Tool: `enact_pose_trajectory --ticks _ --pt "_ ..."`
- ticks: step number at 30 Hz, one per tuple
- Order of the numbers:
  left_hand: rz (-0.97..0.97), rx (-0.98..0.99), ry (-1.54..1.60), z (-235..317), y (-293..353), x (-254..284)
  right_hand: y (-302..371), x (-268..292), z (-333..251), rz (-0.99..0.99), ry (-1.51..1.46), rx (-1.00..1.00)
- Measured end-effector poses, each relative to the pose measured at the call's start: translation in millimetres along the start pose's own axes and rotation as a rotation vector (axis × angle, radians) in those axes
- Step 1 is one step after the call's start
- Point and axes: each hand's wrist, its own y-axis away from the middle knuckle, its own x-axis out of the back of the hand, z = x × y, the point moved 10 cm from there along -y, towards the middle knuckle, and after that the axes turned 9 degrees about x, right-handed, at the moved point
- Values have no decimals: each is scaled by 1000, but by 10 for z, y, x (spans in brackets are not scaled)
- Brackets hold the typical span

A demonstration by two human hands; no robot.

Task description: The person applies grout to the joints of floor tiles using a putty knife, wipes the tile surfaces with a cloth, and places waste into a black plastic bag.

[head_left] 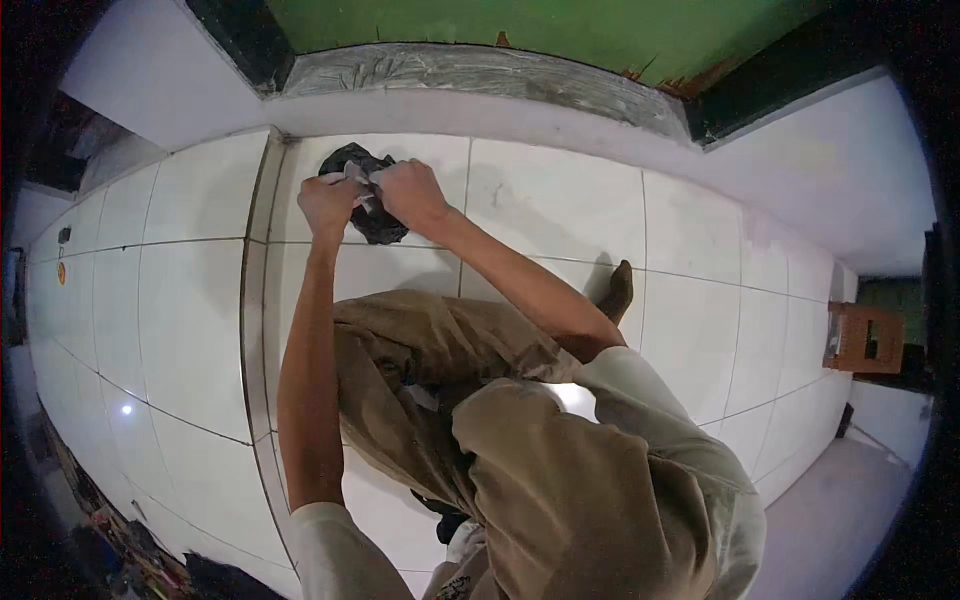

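Both hands are close together over a crumpled black plastic bag (382, 226) on the white tiled floor, near the wall. My left hand (328, 204) is closed, pinching a thin whitish piece (352, 171) that looks like paper or thin plastic. Right beside it, my right hand (412, 192) is closed too, its fingers bent toward the same whitish material. What exactly the right fingertips grip is partly hidden. Behind and below the hands the bag's dark folds show.
A low step edge (257, 200) runs along the left side of the floor. Ahead stands a green door (560, 30) above a worn grey sill (480, 78). An orange-brown plastic stool (866, 338) is at the far right. My bent legs (430, 350) and one bare foot (618, 290) are below the hands.
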Motion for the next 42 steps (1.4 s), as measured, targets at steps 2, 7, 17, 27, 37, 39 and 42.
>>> enact_pose_trajectory --ticks 2,7,17,27,37,39,42 --pt "1 43 9 -51 -19 50 32 158 -7 129 -14 -17" --pt "-29 -5 83 -49 -49 -48 16 179 61 140 -146 -50" --pt "-96 -444 -363 1556 688 -560 806 839 1267 370 -170 -229" --pt "-36 -517 -196 1184 897 -311 1472 8 1479 -110 58 -74" --pt "25 -700 -341 1339 815 -456 1604 309 2883 47 294 -260" --pt "8 -569 -363 1215 717 -509 1730 149 2795 21 301 -367" --pt "21 -510 -381 1041 643 -345 1548 -52 1740 -50 8 -200"
